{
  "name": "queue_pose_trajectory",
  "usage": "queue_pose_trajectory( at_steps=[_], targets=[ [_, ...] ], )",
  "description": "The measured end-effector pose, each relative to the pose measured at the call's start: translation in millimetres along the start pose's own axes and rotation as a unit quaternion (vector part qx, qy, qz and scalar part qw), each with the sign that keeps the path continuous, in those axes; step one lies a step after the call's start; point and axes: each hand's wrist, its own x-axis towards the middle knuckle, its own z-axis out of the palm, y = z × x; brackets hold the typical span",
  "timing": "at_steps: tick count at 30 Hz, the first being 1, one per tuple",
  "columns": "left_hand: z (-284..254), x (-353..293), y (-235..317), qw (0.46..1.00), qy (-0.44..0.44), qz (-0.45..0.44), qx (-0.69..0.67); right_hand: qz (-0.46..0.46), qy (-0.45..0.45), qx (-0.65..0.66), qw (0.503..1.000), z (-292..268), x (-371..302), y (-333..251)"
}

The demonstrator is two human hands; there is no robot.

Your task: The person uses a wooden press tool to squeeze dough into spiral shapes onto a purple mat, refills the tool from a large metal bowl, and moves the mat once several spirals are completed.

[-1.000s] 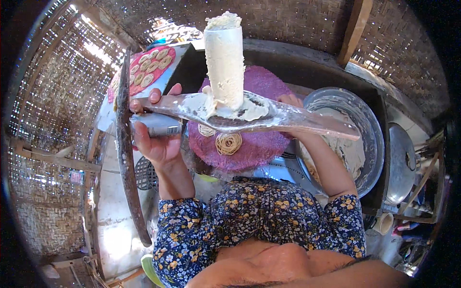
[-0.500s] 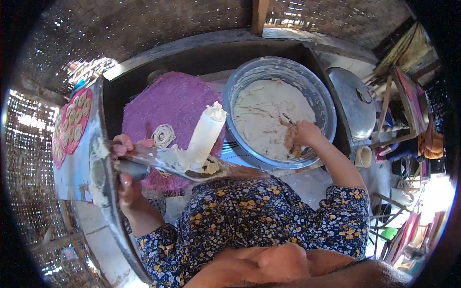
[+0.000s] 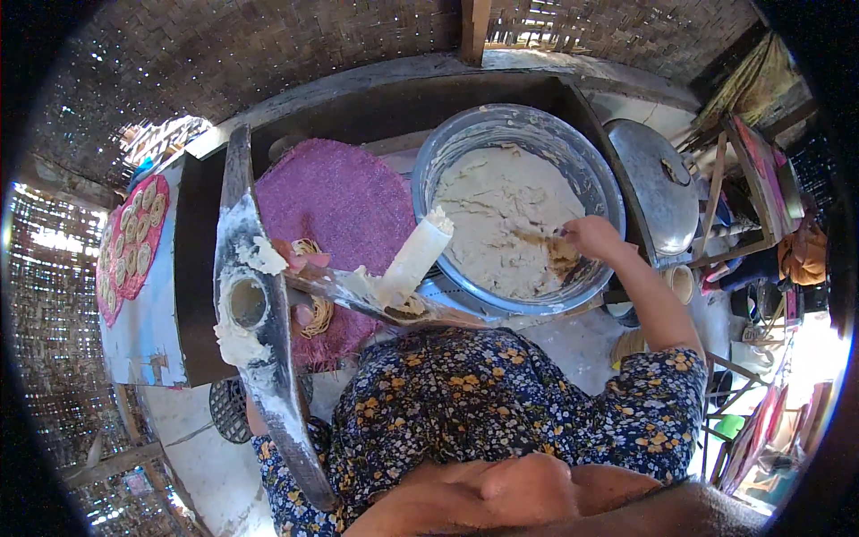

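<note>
My left hand (image 3: 307, 259) is closed around a wooden hand press, mostly hidden behind it. One press part is a long dark bar (image 3: 284, 403) with a round hollow barrel (image 3: 248, 302) smeared with dough. The other is a wooden bar (image 3: 344, 288) carrying a dough-coated plunger (image 3: 418, 258), which leans toward the basin. My right hand (image 3: 592, 240) is closed over a large grey basin (image 3: 429, 201) of pale dough (image 3: 501, 201). A thin tool shows at its fingertips, at a brownish hollow in the dough; its lower end cannot be made out.
A purple woven mat (image 3: 335, 192) holds coiled strands (image 3: 318, 327) left of the basin. A pink round tray (image 3: 139, 237) with several coils stands far left. Right of the basin is a metal lid (image 3: 653, 183), with a beige cup (image 3: 680, 282) near it.
The long bar with the barrel has swung up and right, its opening now facing up. The plunger has tilted lower to the right. My right hand has shifted slightly right in the basin.
</note>
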Motion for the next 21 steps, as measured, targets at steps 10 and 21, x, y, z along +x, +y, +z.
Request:
queue_pose_trajectory(
  at_steps=[10,21],
  targets=[
    [4,-6,-1,1.0,-0.007,-0.021,0.001,-0.037,0.005,0.074,0.997,57,40,-41],
    [10,-4,-4,0.999,-0.027,-0.041,-0.005,-0.122,-0.017,0.091,0.988,50,34,-93]
  ],
)
